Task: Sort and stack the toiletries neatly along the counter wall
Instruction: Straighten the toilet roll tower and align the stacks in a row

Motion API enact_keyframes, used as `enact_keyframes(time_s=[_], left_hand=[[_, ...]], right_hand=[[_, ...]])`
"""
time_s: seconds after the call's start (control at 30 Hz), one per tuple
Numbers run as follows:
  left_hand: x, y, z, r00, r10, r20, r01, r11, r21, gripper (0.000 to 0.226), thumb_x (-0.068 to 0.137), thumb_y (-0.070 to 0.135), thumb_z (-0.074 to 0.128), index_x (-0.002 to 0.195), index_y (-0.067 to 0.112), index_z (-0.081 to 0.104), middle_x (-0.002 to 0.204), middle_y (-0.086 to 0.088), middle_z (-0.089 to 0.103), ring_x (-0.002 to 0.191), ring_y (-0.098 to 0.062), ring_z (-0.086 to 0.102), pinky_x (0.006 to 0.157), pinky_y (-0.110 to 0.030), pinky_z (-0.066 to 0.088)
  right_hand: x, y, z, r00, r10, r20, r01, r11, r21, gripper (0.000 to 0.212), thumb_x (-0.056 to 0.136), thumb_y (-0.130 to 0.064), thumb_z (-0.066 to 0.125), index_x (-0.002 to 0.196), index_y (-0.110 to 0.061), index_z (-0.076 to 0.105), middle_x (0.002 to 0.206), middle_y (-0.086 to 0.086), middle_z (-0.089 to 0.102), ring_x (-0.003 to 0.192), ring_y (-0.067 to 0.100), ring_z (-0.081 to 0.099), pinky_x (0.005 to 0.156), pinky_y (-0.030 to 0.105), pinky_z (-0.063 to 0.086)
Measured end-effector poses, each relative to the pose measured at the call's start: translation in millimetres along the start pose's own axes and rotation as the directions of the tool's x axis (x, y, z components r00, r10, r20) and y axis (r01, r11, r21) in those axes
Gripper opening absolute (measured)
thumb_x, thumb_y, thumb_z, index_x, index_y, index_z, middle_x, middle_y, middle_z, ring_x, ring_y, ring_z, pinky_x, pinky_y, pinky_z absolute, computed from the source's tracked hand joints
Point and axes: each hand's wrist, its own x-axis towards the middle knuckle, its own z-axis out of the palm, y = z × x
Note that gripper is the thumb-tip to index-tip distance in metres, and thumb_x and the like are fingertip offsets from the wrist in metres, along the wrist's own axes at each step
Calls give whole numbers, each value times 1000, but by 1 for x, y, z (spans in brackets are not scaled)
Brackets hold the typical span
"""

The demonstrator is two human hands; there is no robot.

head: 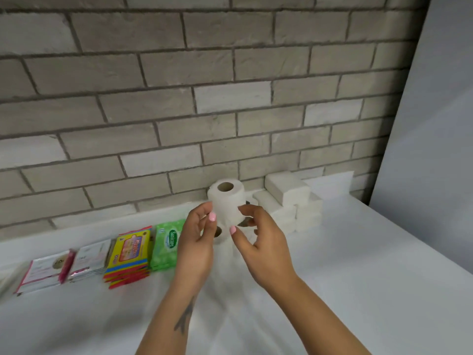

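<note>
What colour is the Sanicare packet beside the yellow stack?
Green with pale leafy patterning; the Sanicare packet shows best in the head view.
</note>
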Motion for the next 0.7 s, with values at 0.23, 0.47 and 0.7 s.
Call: enact_keyframes(time_s=[0.23, 0.47, 0.7], left_hand=[[-11, -7, 101, 995, -93, -20, 93, 996, 9, 25, 95, 30, 49, 119, 27, 54, 121, 8, 61, 108, 0, 58, 97, -25, 45], [-22, -23, 176, 979, -204, -27, 205, 979, 14, 31, 95, 36, 46, 125, 30, 46, 128, 11, 51, 124, -9, 46, 95, -22, 35], [-17, -48, 209, 942, -332, -56, 335, 941, 52, 52, 94, 45, 42, 143, 32, 29, 150, 5, 33, 138, -13, 31, 101, -22, 27]], right_hand=[[20, 62, -80, 998, -1, 57, 3, 999, -36, 40, 87, -35, 60, 125, -32, 48, 119, -25, 50, 105, -2, 50, 83, 18, 44], [37, 122, -133, 995, 43, 93, -37, 997, -64, 43, 86, -35, 62, 126, -29, 47, 121, -19, 51, 103, 2, 51, 80, 18, 42], [53, 171, -155, 980, 164, 109, -161, 986, -33, 46, 84, -34, 65, 127, -31, 46, 122, -19, 46, 109, 6, 51, 82, 19, 41]])
